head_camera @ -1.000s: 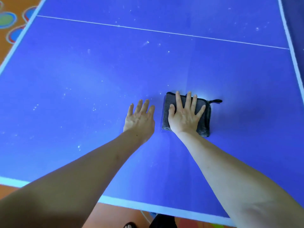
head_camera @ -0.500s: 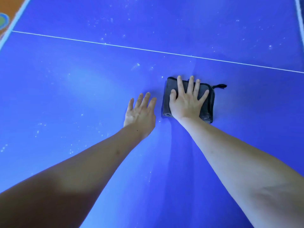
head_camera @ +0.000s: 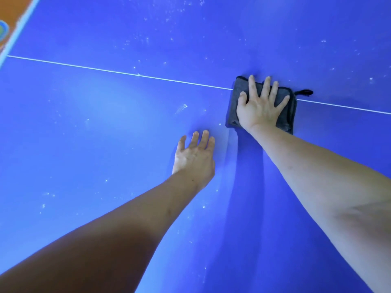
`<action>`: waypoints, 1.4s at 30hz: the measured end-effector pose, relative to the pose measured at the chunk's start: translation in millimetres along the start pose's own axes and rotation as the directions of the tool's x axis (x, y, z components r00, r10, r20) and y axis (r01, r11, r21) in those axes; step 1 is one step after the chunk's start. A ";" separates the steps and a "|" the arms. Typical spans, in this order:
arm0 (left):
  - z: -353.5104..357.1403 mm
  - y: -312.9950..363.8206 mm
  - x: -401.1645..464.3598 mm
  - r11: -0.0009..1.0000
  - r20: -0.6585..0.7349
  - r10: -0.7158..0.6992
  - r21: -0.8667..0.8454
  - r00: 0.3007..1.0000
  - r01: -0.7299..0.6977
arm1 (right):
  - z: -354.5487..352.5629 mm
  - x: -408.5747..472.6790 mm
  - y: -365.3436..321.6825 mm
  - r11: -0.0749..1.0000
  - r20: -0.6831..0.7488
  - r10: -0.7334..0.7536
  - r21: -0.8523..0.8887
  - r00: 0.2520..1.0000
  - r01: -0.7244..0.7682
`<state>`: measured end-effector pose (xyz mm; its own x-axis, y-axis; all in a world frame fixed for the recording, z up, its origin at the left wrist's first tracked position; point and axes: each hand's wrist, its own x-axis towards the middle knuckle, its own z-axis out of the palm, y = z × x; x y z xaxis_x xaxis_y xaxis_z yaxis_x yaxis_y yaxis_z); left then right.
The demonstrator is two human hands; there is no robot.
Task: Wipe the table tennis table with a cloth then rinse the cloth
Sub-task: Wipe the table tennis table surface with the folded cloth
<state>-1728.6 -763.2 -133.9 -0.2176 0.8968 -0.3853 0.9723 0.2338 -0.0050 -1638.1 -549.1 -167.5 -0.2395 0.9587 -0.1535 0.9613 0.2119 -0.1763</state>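
Two hands on the blue bench [head_camera: 105,134], right hand [head_camera: 259,108] fingers spread flat on a folded grey cloth [head_camera: 234,106] crossing the white line [head_camera: 127,73], left hand [head_camera: 193,159] fingers relaxed and straight, just left of the cloth.

Almost the whole view is filled by a blue playing surface, so very little of the room shows. Only at the upper left corner does a wedge of floor [head_camera: 12,15] appear: an orange covering, with part of a round blue-and-green ringed pattern [head_camera: 3,28] printed on it at the very edge of the frame. Light is bright and diffuse, throwing a pale glare across the left half and soft shadows toward the lower right.
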 end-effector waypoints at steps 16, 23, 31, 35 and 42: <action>-22.6 3.0 1.7 0.994 0.181 -0.033 -0.101 0.983 0.052 | 12.2 -105.3 32.2 0.993 0.035 -0.089 -0.070 0.995 0.092; -18.1 -0.4 -1.0 0.988 0.188 -0.026 -0.148 0.982 0.055 | 0.2 -40.8 24.3 0.978 0.074 -0.194 -0.060 0.978 0.199; -30.1 -4.2 -2.6 0.987 0.239 -0.019 -0.152 0.971 0.057 | -16.4 -85.4 75.1 0.750 0.183 -0.637 -0.077 0.749 0.657; -32.7 -4.3 -2.9 0.987 0.241 -0.019 -0.151 0.970 0.056 | -20.5 -109.1 71.9 0.820 0.127 -0.572 0.119 0.810 0.560; -30.5 -3.8 -4.3 0.989 0.237 -0.015 -0.140 0.971 0.049 | -3.6 -113.4 21.6 0.989 0.028 0.110 0.100 0.994 -0.112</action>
<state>-1734.0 -756.4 -104.1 -0.2058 0.7785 -0.5929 0.9388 0.3281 0.1049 -1589.7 -652.6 -150.4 -0.1361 0.9705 -0.1991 0.9636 0.0830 -0.2540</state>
